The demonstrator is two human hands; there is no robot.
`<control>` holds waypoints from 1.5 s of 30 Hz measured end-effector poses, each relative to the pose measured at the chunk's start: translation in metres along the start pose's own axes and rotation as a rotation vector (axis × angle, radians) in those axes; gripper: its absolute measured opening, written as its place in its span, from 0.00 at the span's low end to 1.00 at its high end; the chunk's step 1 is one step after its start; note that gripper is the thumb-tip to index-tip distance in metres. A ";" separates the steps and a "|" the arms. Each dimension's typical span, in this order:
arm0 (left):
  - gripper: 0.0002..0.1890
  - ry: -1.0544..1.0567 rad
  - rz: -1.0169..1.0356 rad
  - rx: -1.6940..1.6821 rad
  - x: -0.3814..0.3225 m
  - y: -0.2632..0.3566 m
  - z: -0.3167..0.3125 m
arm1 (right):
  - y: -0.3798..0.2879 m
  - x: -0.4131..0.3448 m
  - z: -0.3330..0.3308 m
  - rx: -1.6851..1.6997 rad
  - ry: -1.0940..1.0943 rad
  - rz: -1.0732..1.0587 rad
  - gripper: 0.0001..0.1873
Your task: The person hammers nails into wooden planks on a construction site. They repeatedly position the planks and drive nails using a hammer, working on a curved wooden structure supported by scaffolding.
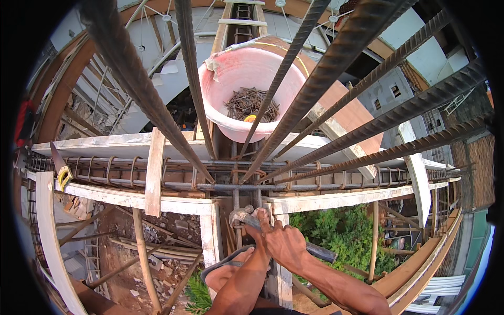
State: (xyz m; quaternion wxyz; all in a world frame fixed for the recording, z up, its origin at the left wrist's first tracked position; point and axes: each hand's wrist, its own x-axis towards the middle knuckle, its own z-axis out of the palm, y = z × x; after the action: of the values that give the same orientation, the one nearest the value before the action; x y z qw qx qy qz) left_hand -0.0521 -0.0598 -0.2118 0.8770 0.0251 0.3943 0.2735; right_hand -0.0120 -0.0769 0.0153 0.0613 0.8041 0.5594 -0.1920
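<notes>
My right hand (284, 243) is closed around the handle of a claw hammer (323, 252), whose metal head lies to the left, above the reinforcing bars of the beam form. Crossing in front of it, my left hand (260, 220) reaches to the edge of the wooden formwork (277, 206), close beside the hammer's neck. Its fingers are partly hidden, so what they hold cannot be told. Beyond the hands, a pink plastic tub (212, 98) holds many nails (252, 102) and a small yellow round item (250, 118).
Upright ribbed steel bars (189, 75) fan up between me and the tub. A handsaw (63, 173) rests on the left formwork. Wooden cross battens (154, 173) span the rebar cage. Below are open drops, bamboo props (143, 252), rubble and green plants (346, 236). My sandalled foot (226, 271) stands on the beam.
</notes>
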 end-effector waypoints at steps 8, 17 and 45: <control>0.09 0.261 0.061 -0.065 -0.003 0.001 0.018 | 0.004 -0.002 0.001 0.012 -0.029 0.051 0.28; 0.06 0.181 0.119 0.195 -0.024 0.027 0.031 | -0.004 -0.020 -0.003 0.178 -0.102 0.097 0.37; 0.19 -0.160 -0.110 0.514 -0.072 0.028 -0.009 | -0.020 -0.009 -0.001 -0.065 -0.017 -0.179 0.39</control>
State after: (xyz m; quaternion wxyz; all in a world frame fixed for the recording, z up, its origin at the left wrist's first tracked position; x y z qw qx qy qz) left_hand -0.1099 -0.0738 -0.1621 0.8838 0.2469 0.3810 0.1136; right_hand -0.0330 -0.0767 0.0221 0.0748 0.7468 0.6343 -0.1853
